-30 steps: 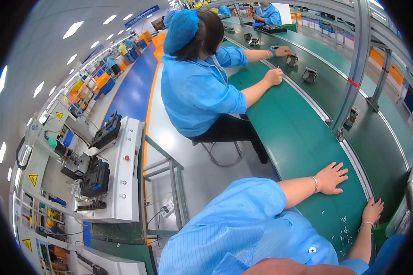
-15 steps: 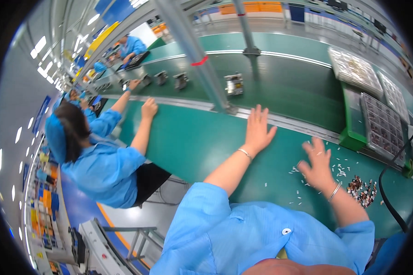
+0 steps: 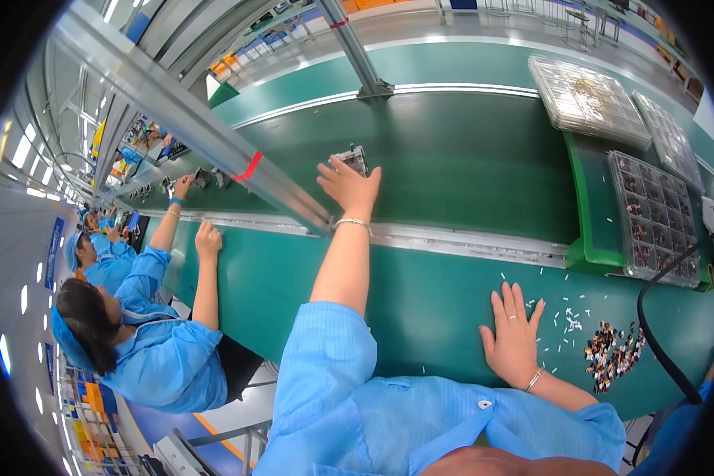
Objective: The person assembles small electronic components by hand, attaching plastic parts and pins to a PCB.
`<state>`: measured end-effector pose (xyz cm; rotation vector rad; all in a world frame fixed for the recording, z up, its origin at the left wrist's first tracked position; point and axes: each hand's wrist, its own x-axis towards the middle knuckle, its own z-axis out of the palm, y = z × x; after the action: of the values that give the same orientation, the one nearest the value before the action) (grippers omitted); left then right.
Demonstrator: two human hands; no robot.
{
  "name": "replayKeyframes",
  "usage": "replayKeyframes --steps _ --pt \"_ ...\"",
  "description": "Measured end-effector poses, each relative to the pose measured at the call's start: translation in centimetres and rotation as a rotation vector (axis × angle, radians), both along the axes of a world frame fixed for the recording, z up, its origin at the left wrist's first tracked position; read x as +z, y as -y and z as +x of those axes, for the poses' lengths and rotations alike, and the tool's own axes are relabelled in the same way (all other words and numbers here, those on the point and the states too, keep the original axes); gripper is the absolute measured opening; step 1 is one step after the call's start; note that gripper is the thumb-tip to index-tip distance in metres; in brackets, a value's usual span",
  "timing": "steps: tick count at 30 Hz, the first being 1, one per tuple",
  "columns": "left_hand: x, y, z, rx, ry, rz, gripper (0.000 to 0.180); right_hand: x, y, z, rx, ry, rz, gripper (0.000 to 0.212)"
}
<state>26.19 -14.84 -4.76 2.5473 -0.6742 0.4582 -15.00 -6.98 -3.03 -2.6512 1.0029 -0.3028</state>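
My left hand (image 3: 349, 190) stretches over the dark green belt, at the near side of a small metal-framed unit (image 3: 355, 159). Its thumb and fingers are apart around that side, partly covering the unit; whether they touch it I cannot tell. Flat on the green tabletop (image 3: 428, 317) lies my right hand (image 3: 514, 337), fingers spread and nothing in it. Small white slips (image 3: 573, 321) are scattered just right of that hand. Further right sits a pile of small copper and dark parts (image 3: 613, 355).
Clear compartment trays (image 3: 660, 214) stand at the right by a green-edged stand (image 3: 583, 238), with a black cable (image 3: 658, 341) hanging near. A metal post (image 3: 214, 143) slants down by my left arm. A co-worker (image 3: 147, 341) sits at the left, reaching to similar units (image 3: 201, 178).
My left hand has moved from the belt's near edge out to the metal-framed unit. My right hand has come down onto the tabletop. The view has shifted.
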Motion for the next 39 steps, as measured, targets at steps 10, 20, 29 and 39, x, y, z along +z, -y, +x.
replayKeyframes --steps 10,20,29,39 --pt "0.2 0.2 -1.9 -0.270 -0.237 -0.215 0.098 0.4 -0.2 -1.0 -0.018 0.123 0.114 0.049" --pt "2.5 -8.6 -22.3 -1.015 -0.382 -0.166 0.088 0.0 -0.9 -3.1 0.115 0.670 0.033 0.017" --pt "1.8 -12.7 -26.6 -1.030 -0.325 -0.080 0.082 1.3 2.4 -15.1 -0.536 0.552 -0.220 0.013" --pt "0.9 -13.8 -25.2 -0.945 -0.412 -0.393 0.067 -1.4 9.3 -23.4 -0.921 0.181 -0.309 0.011"
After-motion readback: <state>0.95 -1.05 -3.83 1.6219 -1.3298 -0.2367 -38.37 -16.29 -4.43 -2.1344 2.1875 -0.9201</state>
